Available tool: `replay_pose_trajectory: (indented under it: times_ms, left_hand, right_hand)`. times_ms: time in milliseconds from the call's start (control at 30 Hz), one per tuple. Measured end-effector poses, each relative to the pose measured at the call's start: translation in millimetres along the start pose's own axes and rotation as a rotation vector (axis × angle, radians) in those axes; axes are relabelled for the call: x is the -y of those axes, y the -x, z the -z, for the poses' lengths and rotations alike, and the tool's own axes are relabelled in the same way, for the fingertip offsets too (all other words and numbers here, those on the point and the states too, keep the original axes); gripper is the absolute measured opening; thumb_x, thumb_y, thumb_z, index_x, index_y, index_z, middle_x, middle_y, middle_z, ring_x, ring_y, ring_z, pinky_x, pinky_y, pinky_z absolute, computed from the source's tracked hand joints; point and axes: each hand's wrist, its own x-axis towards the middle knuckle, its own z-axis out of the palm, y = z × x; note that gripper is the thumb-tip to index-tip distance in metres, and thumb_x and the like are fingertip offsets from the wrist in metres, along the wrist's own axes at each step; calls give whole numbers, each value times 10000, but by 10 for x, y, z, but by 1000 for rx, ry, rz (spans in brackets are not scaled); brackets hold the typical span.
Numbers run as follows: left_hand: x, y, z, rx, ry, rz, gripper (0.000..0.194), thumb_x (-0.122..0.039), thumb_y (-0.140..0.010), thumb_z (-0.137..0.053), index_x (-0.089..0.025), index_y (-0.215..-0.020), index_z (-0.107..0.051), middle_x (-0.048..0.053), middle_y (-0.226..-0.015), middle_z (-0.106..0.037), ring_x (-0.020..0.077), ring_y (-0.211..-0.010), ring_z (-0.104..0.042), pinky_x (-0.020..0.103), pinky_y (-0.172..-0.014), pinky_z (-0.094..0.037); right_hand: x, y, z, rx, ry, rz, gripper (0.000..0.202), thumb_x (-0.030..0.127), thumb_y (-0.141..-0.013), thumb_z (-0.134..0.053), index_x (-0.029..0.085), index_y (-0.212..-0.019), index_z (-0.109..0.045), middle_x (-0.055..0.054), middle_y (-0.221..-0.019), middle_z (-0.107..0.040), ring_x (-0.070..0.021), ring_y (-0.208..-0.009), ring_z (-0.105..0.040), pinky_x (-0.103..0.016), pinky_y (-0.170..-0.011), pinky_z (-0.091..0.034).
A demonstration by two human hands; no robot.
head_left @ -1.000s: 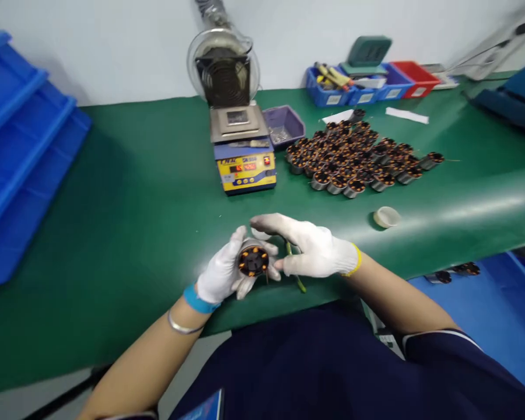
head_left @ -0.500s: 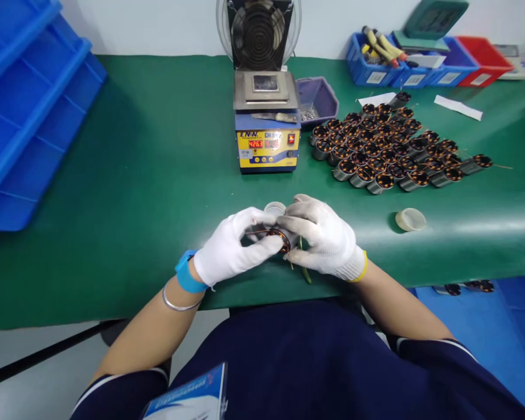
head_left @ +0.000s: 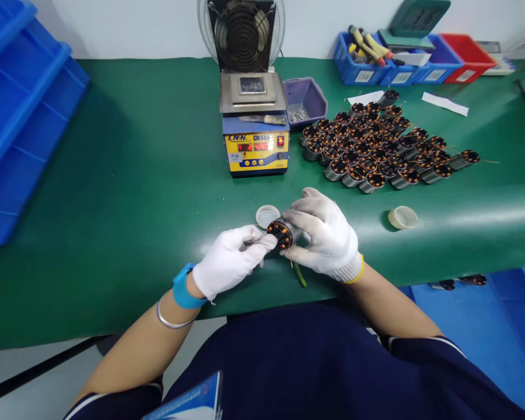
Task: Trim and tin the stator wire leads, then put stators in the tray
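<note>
A motor stator (head_left: 282, 234), a grey metal cylinder with copper windings at its end, lies in my right hand (head_left: 326, 236). The white-gloved fingers wrap round its body, and the wound end faces left toward me. My left hand (head_left: 234, 256), also gloved, has thumb and fingers pinched together at the left edge of that end. What the pinch holds, if anything, is hidden. A thin copper wire hangs below the stator. Under the right hand sticks out a green tool handle (head_left: 300, 276). Just behind the stator sits a small round dish (head_left: 266, 216).
A yellow-and-blue solder pot (head_left: 256, 149) with a red display stands ahead, a fan behind it. Beside it are a purple bin (head_left: 308, 99) and several standing stators (head_left: 371, 149). Another small cup (head_left: 403, 217) is at right. Blue trays (head_left: 21, 116) stack at left.
My left hand has drawn slightly down and its fingers have closed together. The stator's wound end has turned more into view. The whole view has shifted a little.
</note>
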Motion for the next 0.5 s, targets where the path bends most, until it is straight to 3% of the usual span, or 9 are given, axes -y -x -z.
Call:
replay_pose_trajectory:
  times_ms: [100,200,267,333,400,500]
  left_hand:
    - [23,15,52,-67,162,-26,377,-520,-815,-788,-191,-698,-645,8,-515,-608,110,-339,-479,203,-312,-348]
    - [47,10,139,-339,236,-224,393,-559,-849,-759,-201,-724,-656,10,-558,-626,119,-375,-520,207,-328,-357]
    - [78,2,126,-445,146,-344,388,-570,-873,-730,-198,-766,-701,36,-649,-673,127,-469,-587,212,-404,-424]
    - [104,5,66,-395,15,-362,377,-543,-879,-729,-188,-750,-717,51,-672,-678,129,-530,-603,213,-466,-458]
    - [105,11,10,-301,-26,-281,379,-499,-870,-743,-185,-669,-673,40,-592,-627,124,-497,-567,211,-437,-431]
    - [67,-18,31,-374,71,-183,416,-528,-828,-762,-197,-634,-603,5,-511,-565,110,-401,-508,202,-341,-346]
  right_hand:
    - [7,19,20,47,-3,-37,575,469,-852,-687,225,-1352,-540,-96,-1131,-645,-277,-1017,-666,-580,-1064,-498]
    - [14,10,40,73,3,-47,554,493,-850,-689,220,-1316,-566,-95,-1123,-651,-277,-1012,-669,-586,-1064,-499]
    - [27,-9,30,64,-4,-16,543,483,-860,-688,218,-1316,-557,-95,-1124,-650,-273,-1018,-668,-580,-1059,-504]
    - [46,-27,18,50,-19,23,533,454,-871,-684,217,-1326,-537,-93,-1123,-649,-268,-1023,-669,-575,-1058,-506]
    - [64,-38,28,53,-37,18,527,443,-861,-691,214,-1310,-536,-94,-1122,-646,-275,-1040,-671,-581,-1072,-497]
    - [74,-70,102,125,-50,-197,527,438,-773,-747,203,-1215,-580,-126,-1213,-639,-310,-1136,-659,-544,-1047,-528]
